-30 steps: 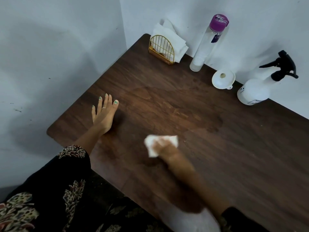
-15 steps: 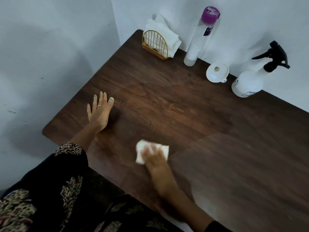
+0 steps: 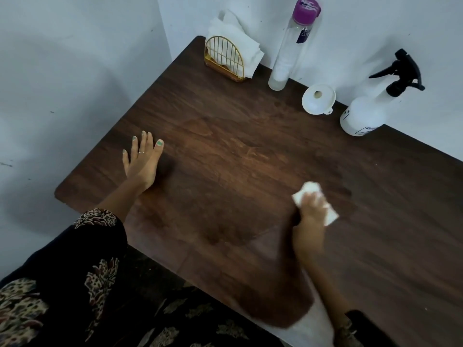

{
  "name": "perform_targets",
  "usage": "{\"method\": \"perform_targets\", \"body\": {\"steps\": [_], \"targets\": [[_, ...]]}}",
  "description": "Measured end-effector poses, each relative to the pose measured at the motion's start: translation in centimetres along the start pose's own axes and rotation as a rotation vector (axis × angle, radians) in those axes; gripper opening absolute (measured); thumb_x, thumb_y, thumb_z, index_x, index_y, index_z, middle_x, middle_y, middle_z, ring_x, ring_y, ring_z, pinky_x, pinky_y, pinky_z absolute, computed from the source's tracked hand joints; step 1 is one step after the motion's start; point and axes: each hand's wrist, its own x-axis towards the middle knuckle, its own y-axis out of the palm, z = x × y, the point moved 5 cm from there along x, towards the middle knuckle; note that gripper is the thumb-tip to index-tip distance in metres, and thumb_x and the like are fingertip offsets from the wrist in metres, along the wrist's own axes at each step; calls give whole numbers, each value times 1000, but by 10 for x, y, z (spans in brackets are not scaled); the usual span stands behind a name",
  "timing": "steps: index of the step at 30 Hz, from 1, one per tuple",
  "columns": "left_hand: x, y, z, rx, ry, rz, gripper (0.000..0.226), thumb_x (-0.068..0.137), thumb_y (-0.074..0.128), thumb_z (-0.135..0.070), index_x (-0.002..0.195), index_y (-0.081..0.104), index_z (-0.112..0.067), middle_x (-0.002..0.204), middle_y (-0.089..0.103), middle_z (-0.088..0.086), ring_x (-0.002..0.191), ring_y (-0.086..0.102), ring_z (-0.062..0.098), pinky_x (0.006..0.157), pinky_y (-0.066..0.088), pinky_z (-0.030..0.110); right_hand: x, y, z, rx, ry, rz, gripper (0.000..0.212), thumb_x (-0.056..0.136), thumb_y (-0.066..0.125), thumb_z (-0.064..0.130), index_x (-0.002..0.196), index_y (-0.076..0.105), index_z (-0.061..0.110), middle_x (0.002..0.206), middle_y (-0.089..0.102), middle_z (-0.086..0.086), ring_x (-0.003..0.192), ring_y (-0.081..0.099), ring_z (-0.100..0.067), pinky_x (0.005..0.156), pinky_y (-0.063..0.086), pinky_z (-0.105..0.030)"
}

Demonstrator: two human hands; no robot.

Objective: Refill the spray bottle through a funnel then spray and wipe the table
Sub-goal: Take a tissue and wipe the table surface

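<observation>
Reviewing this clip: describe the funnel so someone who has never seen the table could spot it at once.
Follow the far edge of the dark wooden table along the white wall. Between the tall clear bottle with a purple cap and the white spray bottle with a black trigger sits the small white plastic funnel. It is the only low, round, open-mouthed item there.

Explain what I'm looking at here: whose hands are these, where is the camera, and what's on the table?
No machine here: a person wears a camera on the head, looking down at their own hands. The left hand rests flat on the wooden table. The right hand holds a white tissue against the tabletop, wiping. Along the wall stand a napkin holder, a tall clear bottle with a purple cap, a white funnel and a spray bottle.
</observation>
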Motion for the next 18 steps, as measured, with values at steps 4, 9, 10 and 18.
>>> {"method": "perform_targets", "body": {"steps": [4,9,10,18], "targets": [[-2,0,-2,-18,-9,11,59,100,12,-51,152,4,-25,161,-2,-9,147,-12,10,119,-11,42,-105,70,93,-5,-495,185,44,101,30,18,145,30,23,157,18,-2,146,7,-16,119,4,-30],[-7,-1,-8,-134,-33,23,62,99,13,-53,153,6,-23,161,-2,-9,147,-13,9,118,-14,44,-155,105,149,85,-872,550,44,80,41,0,121,58,0,133,54,-18,134,39,-34,116,23,-44],[-11,-3,-12,-191,-29,30,62,99,13,-53,152,7,-24,161,-2,-8,147,-13,9,118,-15,44,-150,96,158,207,-791,697,47,79,40,-8,123,57,-4,134,51,-22,134,39,-34,115,24,-43],[-61,1,-60,-389,51,-75,65,100,10,-50,118,66,-23,124,65,1,127,50,14,120,13,41,-47,21,143,1481,497,805,52,78,28,-23,114,58,2,116,63,-19,97,68,-20,79,58,-37]]}}
